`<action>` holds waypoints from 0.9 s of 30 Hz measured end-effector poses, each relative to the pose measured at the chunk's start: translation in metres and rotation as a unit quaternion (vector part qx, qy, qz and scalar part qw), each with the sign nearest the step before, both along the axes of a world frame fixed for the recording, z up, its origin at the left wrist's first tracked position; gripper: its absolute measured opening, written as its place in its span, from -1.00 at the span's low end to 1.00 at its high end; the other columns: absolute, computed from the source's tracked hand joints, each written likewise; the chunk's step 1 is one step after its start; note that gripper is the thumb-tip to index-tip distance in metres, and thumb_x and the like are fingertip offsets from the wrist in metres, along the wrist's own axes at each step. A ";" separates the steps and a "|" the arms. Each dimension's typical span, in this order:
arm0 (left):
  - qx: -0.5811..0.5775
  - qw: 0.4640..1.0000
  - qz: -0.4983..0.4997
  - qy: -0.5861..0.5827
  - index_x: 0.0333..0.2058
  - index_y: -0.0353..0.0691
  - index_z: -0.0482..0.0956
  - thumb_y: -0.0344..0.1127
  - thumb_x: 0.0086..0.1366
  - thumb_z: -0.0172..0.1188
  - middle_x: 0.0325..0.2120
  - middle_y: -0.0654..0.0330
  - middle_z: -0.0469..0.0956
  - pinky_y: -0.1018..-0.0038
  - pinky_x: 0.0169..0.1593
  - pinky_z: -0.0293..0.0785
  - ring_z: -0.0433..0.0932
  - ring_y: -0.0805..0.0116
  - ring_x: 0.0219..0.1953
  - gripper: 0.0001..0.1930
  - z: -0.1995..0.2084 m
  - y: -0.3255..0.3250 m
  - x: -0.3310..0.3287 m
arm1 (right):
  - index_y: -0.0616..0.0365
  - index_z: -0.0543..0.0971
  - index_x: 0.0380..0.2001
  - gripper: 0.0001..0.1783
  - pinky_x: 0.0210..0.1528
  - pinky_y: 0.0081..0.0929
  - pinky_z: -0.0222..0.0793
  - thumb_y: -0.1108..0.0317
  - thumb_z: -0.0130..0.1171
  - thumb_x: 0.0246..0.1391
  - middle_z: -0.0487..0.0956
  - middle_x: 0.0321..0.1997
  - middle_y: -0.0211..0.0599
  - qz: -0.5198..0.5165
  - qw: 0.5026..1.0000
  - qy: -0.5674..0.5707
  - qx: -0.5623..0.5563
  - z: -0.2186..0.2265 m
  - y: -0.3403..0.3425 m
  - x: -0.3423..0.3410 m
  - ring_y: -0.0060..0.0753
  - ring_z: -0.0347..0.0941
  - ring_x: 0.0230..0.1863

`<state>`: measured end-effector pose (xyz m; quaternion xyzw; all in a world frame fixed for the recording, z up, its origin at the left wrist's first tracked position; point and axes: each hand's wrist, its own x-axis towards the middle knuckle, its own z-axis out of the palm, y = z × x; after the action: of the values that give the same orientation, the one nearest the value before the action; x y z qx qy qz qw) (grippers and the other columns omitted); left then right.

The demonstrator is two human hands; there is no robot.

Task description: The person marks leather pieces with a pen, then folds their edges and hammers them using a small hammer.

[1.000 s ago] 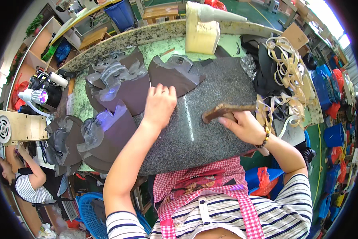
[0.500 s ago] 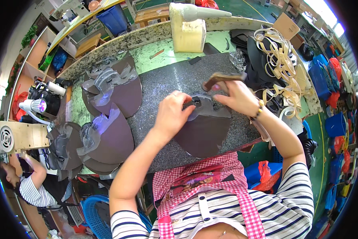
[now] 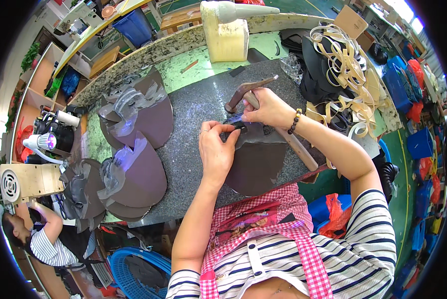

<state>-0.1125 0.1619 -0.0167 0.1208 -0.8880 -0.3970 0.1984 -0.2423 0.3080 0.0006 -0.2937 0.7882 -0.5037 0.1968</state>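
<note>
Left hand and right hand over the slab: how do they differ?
The right hand grips a hammer; the left hand holds no tool. The right wears a beaded bracelet at the wrist; the left wears none. Both are gloveless, with fingers at the upper edge of the dark brown piece.

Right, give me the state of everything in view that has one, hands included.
Left hand: thumb and fingers pinching the dark piece's far edge
Right hand: closed around the hammer
Hammer: gripped by its handle
Dark piece: lying on the stone slab
Lamp: lit, purplish
Blue basket: holding dark pieces
Tan strips: loosely tangled in a heap
</note>
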 end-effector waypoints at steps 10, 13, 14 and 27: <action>0.123 0.985 0.031 0.117 -0.43 -0.24 0.68 -0.36 0.00 0.44 -0.34 0.18 0.45 0.38 -0.08 0.37 0.44 0.27 -0.22 -0.85 -0.015 0.006 0.011 | 0.13 0.33 -0.36 -0.66 -0.67 -0.72 0.22 0.49 0.34 -0.07 0.43 -0.48 -0.50 -0.010 0.992 -0.125 -0.028 0.027 0.005 0.027 -0.76 0.33 -0.58; 0.009 0.987 0.004 0.157 -0.45 -0.22 0.66 -0.38 -0.02 0.44 -0.35 0.22 0.43 0.38 -0.10 0.35 0.42 0.28 -0.23 -0.85 -0.011 0.006 0.015 | 0.13 0.34 -0.36 -0.66 -0.67 -0.72 0.22 0.50 0.35 -0.08 0.44 -0.47 -0.48 -0.009 0.984 -0.174 -0.035 0.029 0.008 0.026 -0.76 0.33 -0.57; 0.008 0.987 0.002 0.158 -0.45 -0.22 0.66 -0.38 -0.02 0.44 -0.35 0.22 0.43 0.38 -0.10 0.35 0.42 0.28 -0.23 -0.85 -0.011 0.005 0.014 | 0.20 0.33 -0.28 -0.62 -0.68 -0.66 0.23 0.55 0.32 -0.13 0.41 -0.47 -0.44 -0.010 0.984 -0.176 -0.036 0.026 0.009 0.024 -0.71 0.33 -0.59; -0.115 0.961 -0.067 0.242 -0.40 -0.13 0.67 -0.40 -0.08 0.44 -0.30 0.25 0.44 0.34 -0.07 0.35 0.43 0.22 -0.17 -0.80 -0.013 -0.008 0.015 | 0.15 0.32 -0.32 -0.64 -0.65 -0.72 0.22 0.51 0.34 -0.07 0.42 -0.44 -0.47 0.004 0.991 -0.130 -0.033 0.031 0.009 0.028 -0.74 0.32 -0.57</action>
<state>-0.0973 0.1543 -0.0296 -0.0621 -0.8593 -0.3218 0.3928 -0.2140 0.3175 0.0313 -0.2351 0.7377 -0.5625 0.2902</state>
